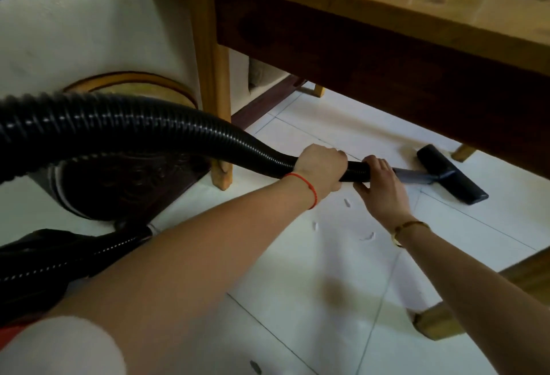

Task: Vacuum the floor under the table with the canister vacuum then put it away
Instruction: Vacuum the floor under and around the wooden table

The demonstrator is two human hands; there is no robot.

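Note:
A black ribbed vacuum hose (125, 124) arcs in from the left and runs down to a short wand ending in a flat black floor nozzle (452, 174). The nozzle rests on the white tiled floor (342, 270) beneath the wooden table (387, 26). My left hand (320, 169), with a red string on its wrist, is wrapped around the hose end. Just ahead of it, my right hand (382, 185) grips the wand, a gold bracelet on that wrist. The dark canister body (35, 258) lies low at the left, partly hidden behind my left arm.
A table leg (215, 92) stands just left of the hose. Another leg's foot (462, 153) is behind the nozzle. A wooden chair leg (437, 321) juts in at the lower right. A dark carved cabinet with a round wooden top (128, 184) sits at the left. Small white scraps (346, 202) lie on the tiles.

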